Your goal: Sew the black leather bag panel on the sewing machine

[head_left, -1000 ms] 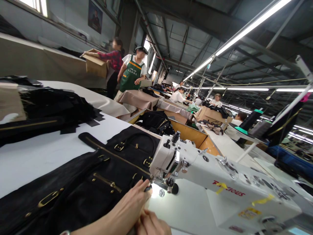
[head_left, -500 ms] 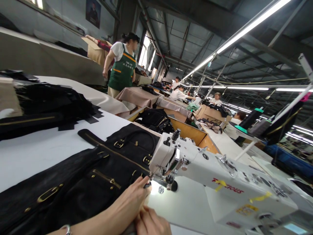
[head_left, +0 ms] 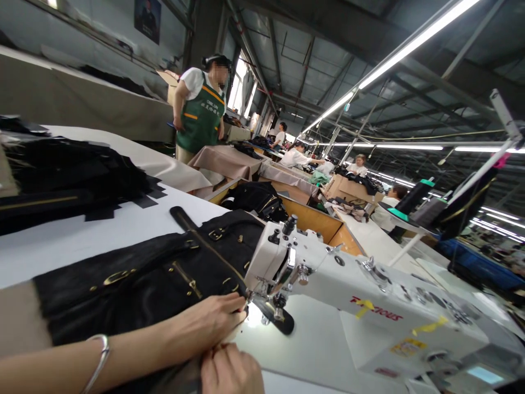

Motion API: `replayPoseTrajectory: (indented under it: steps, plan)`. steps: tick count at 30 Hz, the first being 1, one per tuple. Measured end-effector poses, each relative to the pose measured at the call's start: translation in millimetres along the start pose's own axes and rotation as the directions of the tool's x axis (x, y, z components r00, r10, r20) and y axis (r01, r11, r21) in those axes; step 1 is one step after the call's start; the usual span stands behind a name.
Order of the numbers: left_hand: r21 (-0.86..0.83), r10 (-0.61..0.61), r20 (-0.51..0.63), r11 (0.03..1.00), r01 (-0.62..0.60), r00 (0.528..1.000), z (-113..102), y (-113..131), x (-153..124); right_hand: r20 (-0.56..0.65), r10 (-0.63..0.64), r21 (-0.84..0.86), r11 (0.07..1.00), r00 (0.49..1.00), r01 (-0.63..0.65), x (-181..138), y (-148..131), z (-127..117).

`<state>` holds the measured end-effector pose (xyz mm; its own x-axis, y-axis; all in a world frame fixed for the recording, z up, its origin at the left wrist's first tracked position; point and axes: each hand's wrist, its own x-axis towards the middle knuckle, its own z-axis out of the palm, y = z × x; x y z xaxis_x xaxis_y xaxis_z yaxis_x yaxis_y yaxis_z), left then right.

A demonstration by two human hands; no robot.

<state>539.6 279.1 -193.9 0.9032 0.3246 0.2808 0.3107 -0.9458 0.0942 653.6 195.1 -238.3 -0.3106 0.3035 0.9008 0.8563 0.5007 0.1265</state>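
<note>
A black bag piece [head_left: 143, 279] with a brass zip, buckles and a small zipped pocket lies on the white table, its right edge under the needle of a white sewing machine [head_left: 262, 262]. A dark rounded end [head_left: 283, 323] sticks out past the presser foot. My left hand [head_left: 213, 317] is closed at the piece's edge, fingertips pinching it just in front of the needle. Nearer to me, my right hand [head_left: 233, 369] is curled closed on the lower edge of the same piece. A beige-grey lining [head_left: 18, 312] shows at its left end.
A stack of black cut pieces [head_left: 77, 169] lies at left on the table. Behind the machine stands a wooden bin [head_left: 315, 221] holding black bags [head_left: 258, 200]. A thread cone [head_left: 414, 197] stands at right. A co-worker in a green apron [head_left: 203, 120] stands beyond the table.
The bag piece has moved away from me and to the right, with more of its dark end past the presser foot. Both hands sit slightly further left in view. The carton behind the co-worker has shifted.
</note>
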Motion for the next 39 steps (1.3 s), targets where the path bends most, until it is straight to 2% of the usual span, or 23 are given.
replayPoseTrajectory:
  steps: [2,4,9,12,16,21,26,30,35,39]
  plan:
    - [0.033,0.092,0.012,0.995,-0.092,0.996,-11.4,-7.4,-0.8,0.033,-0.003,-0.033,0.999,0.999,0.004,0.4,-6.1,8.7]
    - [0.033,0.116,-0.021,0.993,-0.115,0.993,-12.7,-13.7,-1.5,0.064,0.010,-0.060,0.998,0.998,-0.006,1.6,-10.4,14.2]
    - [-0.081,0.026,-0.218,0.996,-0.044,0.976,10.7,-24.3,-2.0,0.015,0.058,-0.028,0.998,0.998,-0.058,12.3,-13.0,12.9]
    - [-0.084,0.074,-0.271,0.991,-0.100,0.960,14.5,-25.8,-0.9,0.001,0.073,0.002,0.997,0.997,-0.073,17.4,-12.4,10.2]
    - [-0.012,0.150,-0.245,0.987,-0.158,0.958,3.5,-22.4,1.7,-0.021,0.063,0.044,0.997,0.998,-0.062,18.5,-10.4,10.6]
    - [-0.009,0.192,-0.204,0.980,-0.198,0.960,-6.7,-23.5,4.6,0.030,0.070,0.112,0.991,0.997,-0.073,20.2,-5.9,11.1]
    - [-0.015,0.181,-0.184,0.982,-0.187,0.966,-4.6,-31.6,7.5,0.134,0.122,0.129,0.982,0.983,-0.139,18.8,-2.4,9.1]
    - [0.005,0.170,-0.176,0.985,-0.172,0.969,-1.5,-33.2,8.4,0.157,0.190,0.166,0.962,0.969,-0.216,14.8,-4.3,8.6]
    - [0.070,0.142,-0.155,0.989,-0.132,0.978,1.6,-27.7,6.5,0.085,0.264,0.205,0.939,0.961,-0.276,6.5,-7.9,6.1]
    - [0.138,0.100,-0.142,0.987,-0.080,0.985,9.0,-22.7,2.3,0.033,0.271,0.207,0.940,0.962,-0.271,-14.8,7.2,-7.7]
